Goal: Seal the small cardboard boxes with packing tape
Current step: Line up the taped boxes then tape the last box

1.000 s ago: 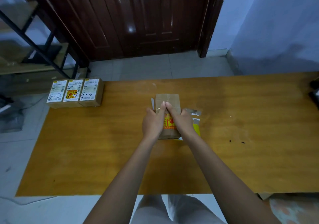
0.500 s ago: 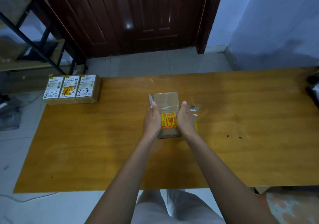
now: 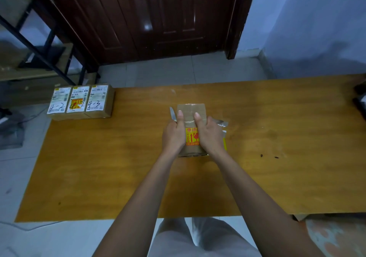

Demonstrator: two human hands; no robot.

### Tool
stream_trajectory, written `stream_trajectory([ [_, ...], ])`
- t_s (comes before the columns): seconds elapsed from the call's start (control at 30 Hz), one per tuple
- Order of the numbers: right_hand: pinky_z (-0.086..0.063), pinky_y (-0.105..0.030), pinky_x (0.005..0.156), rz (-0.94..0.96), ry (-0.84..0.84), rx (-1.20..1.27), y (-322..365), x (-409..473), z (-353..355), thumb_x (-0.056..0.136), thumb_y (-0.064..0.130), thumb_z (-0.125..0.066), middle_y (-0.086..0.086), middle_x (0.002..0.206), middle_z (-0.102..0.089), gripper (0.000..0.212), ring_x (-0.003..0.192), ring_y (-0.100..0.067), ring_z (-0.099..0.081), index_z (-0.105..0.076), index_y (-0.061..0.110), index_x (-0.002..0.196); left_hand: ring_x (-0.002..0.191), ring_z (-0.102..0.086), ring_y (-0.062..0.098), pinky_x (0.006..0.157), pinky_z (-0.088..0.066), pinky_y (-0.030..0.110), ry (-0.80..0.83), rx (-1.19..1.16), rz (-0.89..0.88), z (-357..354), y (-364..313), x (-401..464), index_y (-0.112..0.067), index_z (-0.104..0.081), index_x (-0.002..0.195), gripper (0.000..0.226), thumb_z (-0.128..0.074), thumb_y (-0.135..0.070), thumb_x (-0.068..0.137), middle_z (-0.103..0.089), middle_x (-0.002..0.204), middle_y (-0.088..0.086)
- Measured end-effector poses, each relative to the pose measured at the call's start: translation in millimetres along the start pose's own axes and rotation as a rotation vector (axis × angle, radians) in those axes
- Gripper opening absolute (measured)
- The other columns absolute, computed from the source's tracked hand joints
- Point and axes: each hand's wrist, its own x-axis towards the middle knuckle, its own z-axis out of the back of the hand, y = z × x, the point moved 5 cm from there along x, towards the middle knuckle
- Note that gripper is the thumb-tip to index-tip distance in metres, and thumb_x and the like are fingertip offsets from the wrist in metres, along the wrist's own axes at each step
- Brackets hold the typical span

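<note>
A small brown cardboard box (image 3: 191, 109) with a red and yellow sticker lies in the middle of the wooden table (image 3: 99, 157). Shiny clear tape runs across its top. My left hand (image 3: 173, 136) grips the box's left side, thumb stretched forward on the top. My right hand (image 3: 210, 136) grips the right side the same way, thumb on the tape. A loose piece of clear tape (image 3: 222, 123) and a yellow object (image 3: 224, 145) show just behind my right hand; what the yellow object is stays hidden.
A pale blade (image 3: 172, 113) lies against the box's left edge. Three labelled boxes (image 3: 81, 102) stand side by side on the table's far left corner. A dark object (image 3: 360, 100) sits at the right edge. Tiled floor and a dark door lie beyond.
A second ago both thumbs met at the middle of the box top. They then slid apart to the sides, and now lie further forward along the top.
</note>
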Motion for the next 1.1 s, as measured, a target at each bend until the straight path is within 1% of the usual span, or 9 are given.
stream_trajectory([
  [0.2,-0.037,-0.034,0.087,-0.087,0.026,0.000,-5,4,2,0.103,0.052,-0.022,-0.011,0.128,-0.058,0.060,0.116,-0.029,-0.053,-0.059,0.009,0.123,0.110,-0.057,0.029,0.085,-0.039,0.034,-0.061,-0.111,0.105,0,0,-1,-0.014,-0.060,0.113,0.063,-0.010,-0.052,0.102,-0.063,0.118,0.009],
  [0.3,-0.038,-0.039,0.104,0.015,-0.014,-0.083,6,7,8,0.096,0.056,-0.041,-0.011,0.139,-0.049,0.065,0.126,-0.027,-0.048,-0.046,0.008,0.140,0.101,-0.060,0.034,0.077,-0.044,0.038,-0.108,-0.105,0.104,2,0,4,-0.014,-0.048,0.101,0.040,-0.031,-0.051,0.101,-0.062,0.100,0.011],
  [0.4,-0.049,-0.036,0.094,0.005,0.080,0.074,13,0,4,0.072,0.073,-0.058,0.006,0.118,-0.063,0.075,0.110,-0.014,-0.059,-0.053,0.024,0.129,0.083,-0.064,0.036,0.073,-0.052,0.051,-0.058,-0.162,0.014,-4,-6,4,-0.011,-0.050,0.085,0.034,-0.058,-0.043,0.093,-0.064,0.086,0.015],
  [0.53,-0.055,-0.035,0.081,-0.040,0.036,0.195,10,9,18,0.052,0.075,-0.071,0.013,0.100,-0.064,0.082,0.095,-0.009,-0.065,-0.053,0.025,0.115,0.075,-0.062,0.032,0.069,-0.052,0.049,-0.068,-0.290,-0.179,6,-14,-6,-0.008,-0.060,0.076,0.037,-0.056,-0.040,0.096,-0.063,0.081,0.018],
  [0.7,-0.056,-0.047,0.081,-0.053,0.055,0.322,7,9,12,0.076,0.059,-0.072,0.001,0.097,-0.068,0.055,0.087,-0.015,-0.068,-0.055,0.019,0.108,0.088,-0.056,0.021,0.079,-0.049,0.039,-0.150,-0.311,-0.249,11,-24,-8,-0.018,-0.056,0.087,0.019,-0.068,-0.033,0.089,-0.057,0.093,0.004],
  [0.77,-0.057,-0.047,0.081,-0.086,0.066,0.423,8,6,6,0.076,0.059,-0.072,-0.001,0.101,-0.068,0.055,0.088,-0.017,-0.070,-0.053,0.019,0.108,0.108,-0.056,0.022,0.093,-0.049,0.039,-0.089,-0.358,-0.030,5,-18,-5,-0.012,-0.050,0.114,0.047,-0.073,-0.039,0.084,-0.053,0.117,0.007],
  [0.83,-0.058,-0.045,0.082,-0.105,0.087,0.497,9,7,5,0.069,0.066,-0.070,-0.001,0.103,-0.070,0.063,0.090,-0.015,-0.071,-0.053,0.020,0.108,0.111,-0.063,0.025,0.097,-0.051,0.047,0.173,-0.610,0.188,-8,-11,-7,-0.009,-0.045,0.133,0.069,-0.066,-0.051,0.083,-0.061,0.124,0.011],
  [0.9,-0.058,-0.043,0.083,-0.119,0.126,0.489,11,10,7,0.066,0.071,-0.067,0.001,0.101,-0.072,0.066,0.089,-0.014,-0.071,-0.056,0.022,0.108,0.109,-0.066,0.029,0.097,-0.049,0.056,0.333,-0.712,0.182,-13,-10,-12,-0.015,-0.052,0.133,0.068,-0.057,-0.058,0.081,-0.068,0.120,0.012],
  [1.1,-0.054,-0.054,0.088,-0.164,0.148,0.493,-4,15,10,0.090,0.054,-0.060,-0.009,0.093,-0.072,0.041,0.089,-0.028,-0.070,-0.060,0.013,0.091,0.103,-0.069,0.023,0.094,-0.052,0.050,0.234,-0.624,0.116,-19,-1,-17,-0.023,-0.059,0.124,0.048,-0.047,-0.057,0.093,-0.072,0.110,0.003],
])
